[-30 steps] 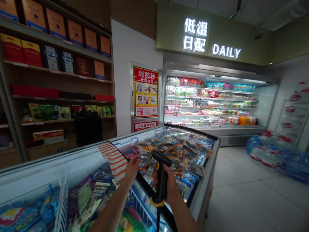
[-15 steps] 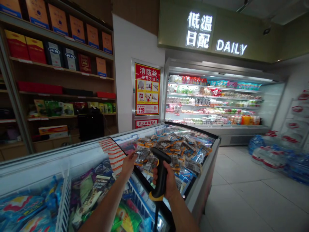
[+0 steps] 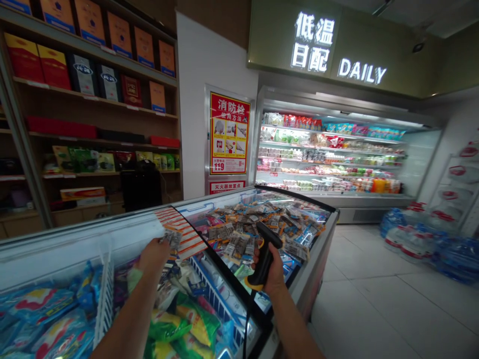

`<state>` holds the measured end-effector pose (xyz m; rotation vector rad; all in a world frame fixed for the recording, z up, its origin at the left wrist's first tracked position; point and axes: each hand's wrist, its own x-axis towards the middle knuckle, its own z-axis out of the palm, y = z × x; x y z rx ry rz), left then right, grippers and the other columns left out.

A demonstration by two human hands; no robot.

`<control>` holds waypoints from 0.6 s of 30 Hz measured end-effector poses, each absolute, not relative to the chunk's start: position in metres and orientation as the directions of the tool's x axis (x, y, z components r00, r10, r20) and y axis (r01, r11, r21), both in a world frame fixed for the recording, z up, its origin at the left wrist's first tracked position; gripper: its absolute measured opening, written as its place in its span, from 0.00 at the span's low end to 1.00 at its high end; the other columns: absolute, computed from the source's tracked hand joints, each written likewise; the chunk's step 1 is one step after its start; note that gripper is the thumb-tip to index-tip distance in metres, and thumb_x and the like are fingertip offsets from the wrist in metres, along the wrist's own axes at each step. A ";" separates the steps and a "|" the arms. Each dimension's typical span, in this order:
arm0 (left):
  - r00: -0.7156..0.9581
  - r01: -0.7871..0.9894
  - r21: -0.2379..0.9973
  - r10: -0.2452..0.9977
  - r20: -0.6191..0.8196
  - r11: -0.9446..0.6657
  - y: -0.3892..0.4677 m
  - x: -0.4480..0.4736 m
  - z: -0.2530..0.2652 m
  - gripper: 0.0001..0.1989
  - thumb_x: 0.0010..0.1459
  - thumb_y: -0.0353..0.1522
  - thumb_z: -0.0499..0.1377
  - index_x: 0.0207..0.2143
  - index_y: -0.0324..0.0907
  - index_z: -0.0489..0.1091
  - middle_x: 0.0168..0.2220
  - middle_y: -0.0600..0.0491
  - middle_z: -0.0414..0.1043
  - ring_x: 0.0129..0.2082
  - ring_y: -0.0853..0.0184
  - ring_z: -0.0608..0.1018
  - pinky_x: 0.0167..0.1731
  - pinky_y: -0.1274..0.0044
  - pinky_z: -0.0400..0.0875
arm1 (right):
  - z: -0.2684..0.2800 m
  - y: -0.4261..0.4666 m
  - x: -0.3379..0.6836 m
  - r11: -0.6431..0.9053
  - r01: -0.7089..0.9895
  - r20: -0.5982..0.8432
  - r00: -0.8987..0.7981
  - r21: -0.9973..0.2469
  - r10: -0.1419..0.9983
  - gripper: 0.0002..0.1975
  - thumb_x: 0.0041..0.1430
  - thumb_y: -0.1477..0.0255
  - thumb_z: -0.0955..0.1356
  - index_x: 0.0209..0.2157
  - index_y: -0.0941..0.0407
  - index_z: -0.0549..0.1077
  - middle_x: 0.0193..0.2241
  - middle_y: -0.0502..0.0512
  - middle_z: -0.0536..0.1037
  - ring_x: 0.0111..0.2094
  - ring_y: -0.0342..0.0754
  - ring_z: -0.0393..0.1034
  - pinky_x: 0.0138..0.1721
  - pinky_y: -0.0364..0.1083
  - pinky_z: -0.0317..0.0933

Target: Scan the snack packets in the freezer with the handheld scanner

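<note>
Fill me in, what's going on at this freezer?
A person is working over an open chest freezer. The right hand grips a black-and-yellow handheld scanner, its cord hanging down. The left hand appears to hold a small packet at its fingertips, in front of the striped panel. Scanner and packet are well apart. Similar packets lie heaped in the far section.
</note>
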<state>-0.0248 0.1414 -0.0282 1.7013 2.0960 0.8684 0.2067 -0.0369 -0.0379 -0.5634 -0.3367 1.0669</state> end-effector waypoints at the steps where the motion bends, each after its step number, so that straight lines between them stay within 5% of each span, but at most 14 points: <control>1: -0.268 0.788 0.602 0.952 0.148 0.128 0.141 -0.028 -0.029 0.19 0.51 0.35 0.46 0.40 0.38 0.69 0.41 0.38 0.71 0.41 0.48 0.71 0.38 0.59 0.61 | -0.038 -0.037 0.207 0.371 -0.720 -0.010 0.464 -0.587 0.886 0.13 0.41 0.62 0.68 0.27 0.56 0.67 0.16 0.45 0.67 0.15 0.38 0.59 0.15 0.38 0.55; 6: -0.327 0.846 0.518 0.891 0.316 0.127 0.135 -0.030 -0.034 0.19 0.49 0.30 0.47 0.43 0.37 0.66 0.44 0.38 0.67 0.46 0.48 0.65 0.41 0.58 0.57 | -0.040 -0.038 0.209 0.394 -0.700 -0.008 0.496 -0.596 0.868 0.13 0.41 0.62 0.67 0.29 0.55 0.67 0.16 0.44 0.67 0.15 0.39 0.60 0.15 0.38 0.54; 10: -0.073 0.905 0.387 0.833 0.549 -0.176 0.111 0.018 -0.020 0.19 0.53 0.32 0.45 0.47 0.41 0.63 0.49 0.45 0.64 0.48 0.56 0.65 0.48 0.63 0.53 | -0.041 -0.038 0.209 0.389 -0.714 0.000 0.479 -0.582 0.878 0.13 0.41 0.62 0.67 0.29 0.56 0.67 0.16 0.45 0.67 0.16 0.39 0.60 0.16 0.39 0.56; 14: 0.292 0.826 0.402 0.910 0.295 -0.395 0.082 0.088 -0.015 0.20 0.51 0.42 0.48 0.44 0.43 0.65 0.43 0.46 0.70 0.45 0.57 0.68 0.43 0.67 0.59 | -0.041 -0.039 0.208 0.366 -0.726 -0.020 0.463 -0.582 0.886 0.14 0.40 0.62 0.68 0.29 0.56 0.68 0.16 0.45 0.68 0.16 0.39 0.60 0.15 0.39 0.55; 18: 0.364 0.823 0.421 0.923 0.125 -0.381 0.078 0.121 -0.027 0.19 0.45 0.43 0.55 0.36 0.39 0.68 0.40 0.43 0.72 0.42 0.55 0.71 0.40 0.67 0.61 | -0.042 -0.038 0.208 0.333 -0.738 -0.039 0.436 -0.587 0.899 0.15 0.41 0.62 0.68 0.31 0.57 0.69 0.16 0.46 0.68 0.15 0.39 0.60 0.15 0.38 0.55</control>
